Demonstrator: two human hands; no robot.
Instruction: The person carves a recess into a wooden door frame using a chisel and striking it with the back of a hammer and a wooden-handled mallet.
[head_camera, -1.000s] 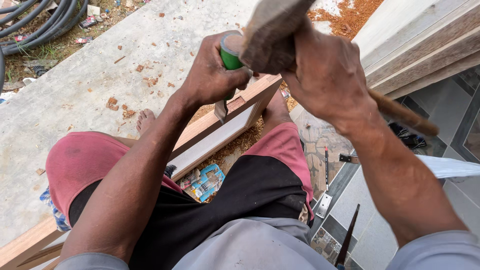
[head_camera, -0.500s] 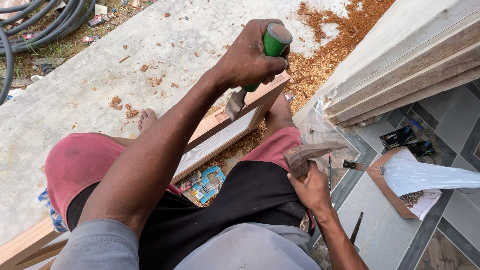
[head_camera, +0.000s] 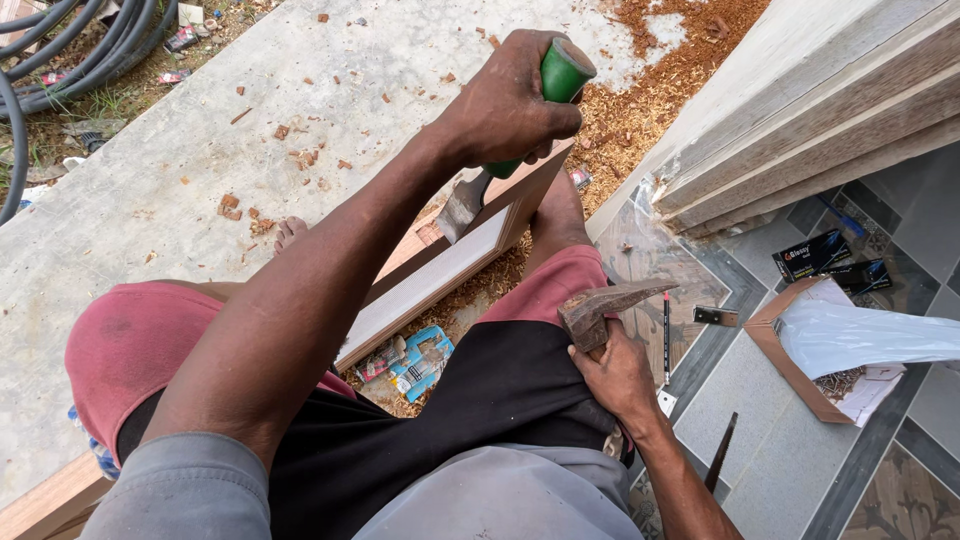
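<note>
While the person sits over the work, the concrete slab (head_camera: 150, 150) takes the far left of the scene and the tiled floor (head_camera: 760, 440) the near right. One stack of pale boards (head_camera: 810, 110) lies far right, with a spread of sawdust (head_camera: 640, 110) beside it. One wooden frame (head_camera: 440, 275) runs between the legs from near left towards the far centre. One open cardboard box (head_camera: 775, 350) sits on the tiles to the right.

One hammer (head_camera: 610, 305) rests low by the right thigh. The right hand (head_camera: 620, 375) has its fingers wrapped about the handle just under the head. One chisel (head_camera: 560, 75) stands tilted at the far end of the frame. The left hand (head_camera: 510, 100) is closed in a full fist round its green handle. The blade tip appears to touch the frame edge, though exact contact cannot be confirmed.

Judgement: the step in hand is setting the chisel on the cut, between blows. A further strike would call for a steady chisel and a hammer raised square over the handle end.

One pencil (head_camera: 666, 335) lies on the tiles near the hammer.
</note>
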